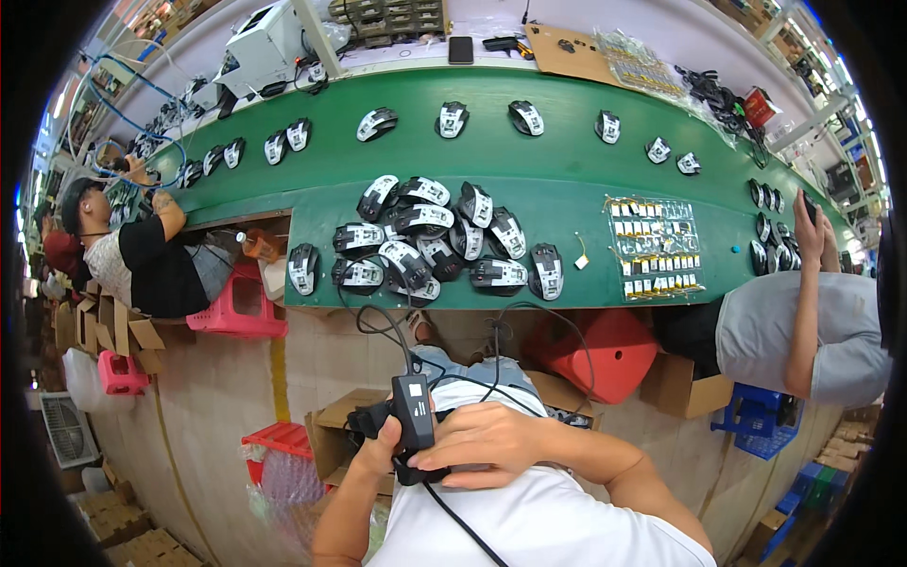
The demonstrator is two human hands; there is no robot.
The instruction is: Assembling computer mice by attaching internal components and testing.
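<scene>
Close to my body, a small black box (413,412) with a pale label stands upright, cables running from its top. My left hand (380,452) is closed around its left side, thumb against the box. My right hand (488,440) curls over the black strap (408,471) at the box's lower end; its fingertips are partly hidden. Beyond my hands, a heap of black-and-white computer mouse bodies (422,220) covers the near part of the green bench (567,170). One mouse (303,269) lies left of the heap, and another (546,271) at its right.
A clear tray of small batteries (657,248) lies to the right, with a loose battery (581,260) beside it. More mice line the far strip. Co-workers sit left (151,246) and right (803,321). A red stool (605,354), cartons and black cables surround my legs.
</scene>
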